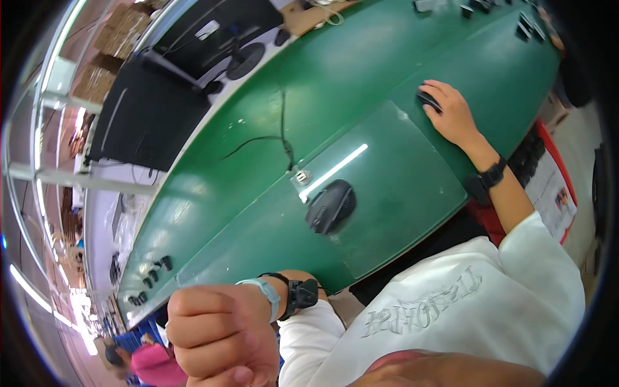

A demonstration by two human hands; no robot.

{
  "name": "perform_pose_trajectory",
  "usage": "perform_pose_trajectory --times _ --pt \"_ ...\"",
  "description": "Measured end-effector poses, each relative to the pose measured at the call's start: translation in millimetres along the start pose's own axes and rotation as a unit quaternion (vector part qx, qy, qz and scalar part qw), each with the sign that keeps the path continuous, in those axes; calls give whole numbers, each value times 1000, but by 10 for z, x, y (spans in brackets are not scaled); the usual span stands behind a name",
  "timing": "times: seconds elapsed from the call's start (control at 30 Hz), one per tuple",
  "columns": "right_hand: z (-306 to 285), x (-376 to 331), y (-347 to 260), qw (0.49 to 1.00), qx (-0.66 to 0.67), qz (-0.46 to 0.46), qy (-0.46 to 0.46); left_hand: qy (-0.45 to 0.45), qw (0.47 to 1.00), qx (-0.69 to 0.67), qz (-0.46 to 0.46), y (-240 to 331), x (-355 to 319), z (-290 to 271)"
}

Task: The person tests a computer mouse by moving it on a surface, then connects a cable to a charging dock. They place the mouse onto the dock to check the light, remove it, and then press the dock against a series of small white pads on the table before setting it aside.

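Note:
My left hand [222, 335] is raised close to the view at the lower left, curled into a fist; nothing shows sticking out of it. A pale blue band and a black device are strapped round that wrist. My right hand [451, 115] reaches out to the upper right and rests over a small black object that looks like a computer mouse [427, 100] on the green table. A black strap device [489, 179] circles the right wrist. Between the hands, a larger black computer mouse [332, 205] lies on a clear sheet [400, 187] on the table.
A green table [361, 58] curves across the view. Beside the larger mouse stands a small socket block [301, 175] with a black cable. Small black parts [151, 274] lie at the left end, others at the far right. Black monitors [151, 109] and a red bin [548, 180] flank the table.

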State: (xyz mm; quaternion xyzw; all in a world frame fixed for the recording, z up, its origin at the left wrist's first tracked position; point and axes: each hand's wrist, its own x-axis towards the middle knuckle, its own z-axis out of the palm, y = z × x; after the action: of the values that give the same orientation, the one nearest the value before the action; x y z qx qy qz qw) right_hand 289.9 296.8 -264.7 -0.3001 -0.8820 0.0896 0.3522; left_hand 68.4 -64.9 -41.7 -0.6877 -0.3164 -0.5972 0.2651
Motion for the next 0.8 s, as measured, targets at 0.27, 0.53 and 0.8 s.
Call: perform_pose_trajectory --times 0.27,0.53,0.8 --pt "-73 20 -108 998 34 -28 -40 -17 1000 -11 1 -132 34 -1" --pt "9 38 -37 996 44 -32 -68 -106 994 -23 -27 -232 152 -152" --pt "-6 16 -23 995 40 -46 -74 -23 1000 -6 -2 -243 76 -70"
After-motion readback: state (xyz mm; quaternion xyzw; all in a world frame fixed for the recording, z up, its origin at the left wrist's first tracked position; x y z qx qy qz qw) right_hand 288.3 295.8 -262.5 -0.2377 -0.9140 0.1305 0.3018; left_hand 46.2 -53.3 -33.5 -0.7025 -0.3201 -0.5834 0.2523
